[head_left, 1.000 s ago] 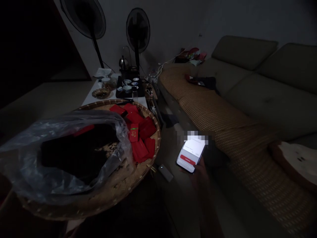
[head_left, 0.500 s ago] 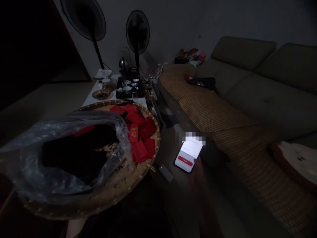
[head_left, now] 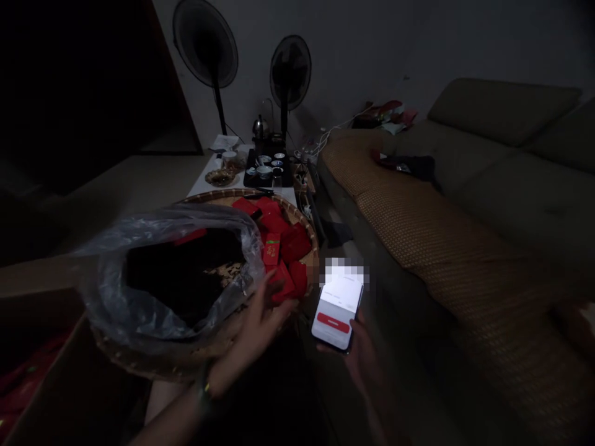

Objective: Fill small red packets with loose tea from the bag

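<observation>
Wrapped round a lit smartphone (head_left: 335, 314), my right hand (head_left: 362, 353) holds it to the right of the basket; a red button shows on its screen, and the top is pixelated. My left hand (head_left: 263, 319) reaches over the right part of the round woven basket (head_left: 171, 370) with its fingers spread and nothing visible in them. Just beyond those fingers lie several red packets (head_left: 283, 279). A clear plastic bag (head_left: 139, 334) sits open in the basket, with dark loose contents (head_left: 171, 285) that I cannot name in the dim light.
Behind the basket, a white table (head_left: 198, 184) carries a black tray (head_left: 252, 181) of small cups and a kettle (head_left: 260, 127). Two standing fans (head_left: 207, 46) are at the wall. A sofa (head_left: 493, 167) with a woven mat (head_left: 400, 217) runs along the right. Red items (head_left: 35, 378) lie lower left.
My left hand has come into view from below, over the basket's right side. The phone has moved a little left and down in view. The scene has shifted right as the camera turned.
</observation>
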`<state>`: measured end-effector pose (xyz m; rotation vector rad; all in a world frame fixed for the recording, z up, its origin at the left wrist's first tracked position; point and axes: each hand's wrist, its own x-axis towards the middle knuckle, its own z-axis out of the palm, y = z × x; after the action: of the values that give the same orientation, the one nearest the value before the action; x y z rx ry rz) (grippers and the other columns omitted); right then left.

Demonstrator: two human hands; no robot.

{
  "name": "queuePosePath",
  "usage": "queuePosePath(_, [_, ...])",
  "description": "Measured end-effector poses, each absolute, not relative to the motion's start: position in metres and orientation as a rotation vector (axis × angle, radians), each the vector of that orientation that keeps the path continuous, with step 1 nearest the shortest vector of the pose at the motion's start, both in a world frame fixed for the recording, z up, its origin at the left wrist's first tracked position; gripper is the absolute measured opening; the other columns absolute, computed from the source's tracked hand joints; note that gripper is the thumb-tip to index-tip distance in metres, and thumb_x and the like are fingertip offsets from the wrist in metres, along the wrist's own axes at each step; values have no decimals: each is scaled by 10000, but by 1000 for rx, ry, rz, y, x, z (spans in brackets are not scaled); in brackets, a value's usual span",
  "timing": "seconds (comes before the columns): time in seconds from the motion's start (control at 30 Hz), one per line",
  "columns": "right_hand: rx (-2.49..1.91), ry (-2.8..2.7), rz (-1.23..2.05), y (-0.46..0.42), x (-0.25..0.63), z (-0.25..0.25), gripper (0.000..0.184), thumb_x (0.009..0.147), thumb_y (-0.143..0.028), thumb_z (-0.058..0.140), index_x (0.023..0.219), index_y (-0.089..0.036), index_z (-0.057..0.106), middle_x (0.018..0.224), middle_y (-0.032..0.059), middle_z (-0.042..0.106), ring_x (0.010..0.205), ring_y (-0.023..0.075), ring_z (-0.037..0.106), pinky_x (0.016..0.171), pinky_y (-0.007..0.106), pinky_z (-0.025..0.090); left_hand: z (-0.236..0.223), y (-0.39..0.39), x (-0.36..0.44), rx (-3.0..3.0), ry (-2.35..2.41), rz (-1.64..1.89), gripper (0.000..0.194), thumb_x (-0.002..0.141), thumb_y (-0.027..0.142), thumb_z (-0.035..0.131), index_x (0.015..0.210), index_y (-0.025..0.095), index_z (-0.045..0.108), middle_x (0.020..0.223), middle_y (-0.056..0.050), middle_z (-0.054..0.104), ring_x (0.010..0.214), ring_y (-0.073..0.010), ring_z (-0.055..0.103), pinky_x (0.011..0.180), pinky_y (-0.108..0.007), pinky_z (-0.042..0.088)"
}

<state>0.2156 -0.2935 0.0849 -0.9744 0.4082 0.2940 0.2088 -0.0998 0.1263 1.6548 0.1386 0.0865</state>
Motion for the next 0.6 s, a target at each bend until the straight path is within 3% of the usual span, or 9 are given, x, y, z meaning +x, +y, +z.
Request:
queuePosePath(0.07, [-980, 373, 365, -283, 208, 90, 707, 664, -415, 645, 1298, -288, 361, 1036, 76, 659, 793, 299, 649, 510, 446, 548, 140, -121, 239, 1413, 114, -41, 633, 785, 288, 584, 1333, 153, 296, 1217, -161, 512, 1078, -203, 529, 851, -315, 457])
queuePosePath(0.13, [-986, 334, 421, -276, 203, 95, 715, 656, -430, 655, 1293, -274, 372, 1050, 86, 652, 796, 305, 647, 501, 447, 549, 142, -133, 252, 1245, 102, -153, 658, 759, 268, 611, 1322, 129, 300, 1085, -153, 582, 890, -192, 604, 717, -298, 491])
queuePosePath(0.23, [-997, 283, 457, -270, 198, 99, 692, 668, -423, 655, 1291, -289, 385, 1107, 81, 627, 835, 305, 640, 511, 445, 555, 136, -139, 255, 1138, 130, -124, 578, 695, 241, 669, 1204, 104, 431, 995, -118, 612, 752, -155, 602, 640, -253, 475])
queuePosePath(0.37, [-1010, 244, 481, -266, 195, 98, 675, 699, -424, 633, 1306, -288, 372, 1161, 83, 597, 886, 308, 626, 539, 441, 562, 135, -136, 251, 1119, 172, -117, 398, 656, 265, 697, 994, 104, 561, 923, -83, 632, 690, -128, 579, 627, -228, 455])
queuePosePath(0.6, [-1050, 246, 478, -260, 195, 103, 746, 691, -421, 630, 1346, -280, 303, 1209, 99, 560, 896, 296, 616, 541, 412, 564, 142, -130, 246, 1054, 248, -126, 358, 644, 310, 684, 944, 129, 608, 827, -49, 649, 642, -131, 569, 582, -217, 424])
